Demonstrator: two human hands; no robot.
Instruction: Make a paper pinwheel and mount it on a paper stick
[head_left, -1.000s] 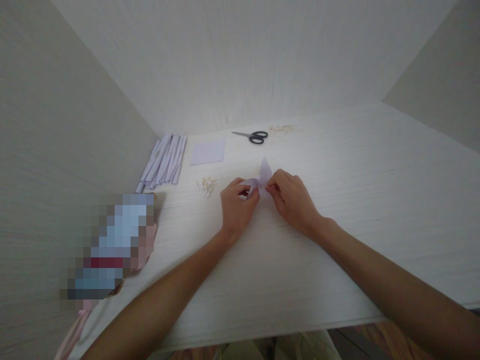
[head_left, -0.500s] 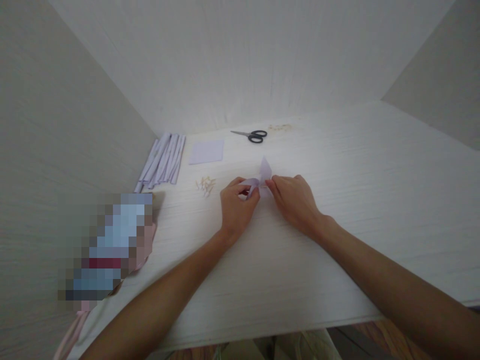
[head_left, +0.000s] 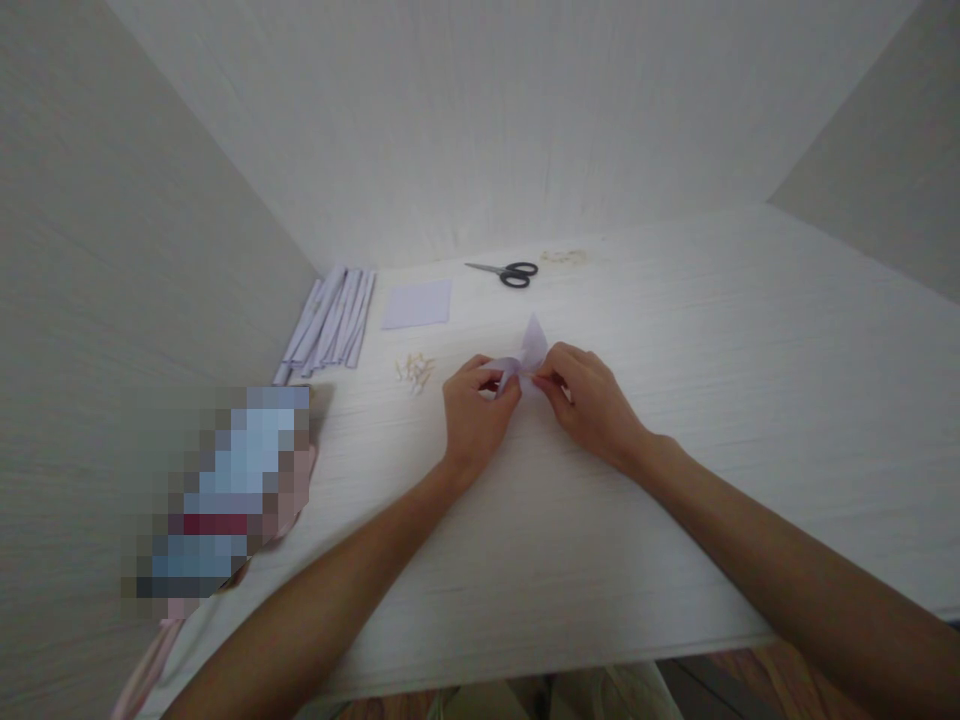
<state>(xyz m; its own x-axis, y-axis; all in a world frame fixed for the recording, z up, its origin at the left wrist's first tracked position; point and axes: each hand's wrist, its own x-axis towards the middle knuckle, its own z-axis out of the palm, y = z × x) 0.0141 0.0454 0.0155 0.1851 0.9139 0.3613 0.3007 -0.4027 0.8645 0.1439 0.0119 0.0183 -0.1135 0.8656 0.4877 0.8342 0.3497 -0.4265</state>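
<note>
A piece of curled pale lilac paper [head_left: 534,342] is between my two hands, one pointed flap standing up on its far side. My left hand [head_left: 480,410] is closed on the paper's left part, thumb against a curled loop. My right hand [head_left: 592,400] is closed in a pinch at the paper's middle; a short thin pale stick [head_left: 528,374] shows at its fingertips, partly hidden. Left of my left hand lies a small pile of short thin sticks [head_left: 416,371], some with white ends.
Behind the pile lies a lilac paper square [head_left: 417,304]. Scissors [head_left: 517,273] with black handles lie near the back wall, small tan bits [head_left: 564,257] beside them. Rolled paper tubes [head_left: 330,318] lie at the left wall, nearer me a blurred-out object [head_left: 240,480].
My right hand's fingers have shifted and curled more at the paper's middle, with the thumb tucked under. My left hand keeps its hold. The whole view has shifted slightly.
</note>
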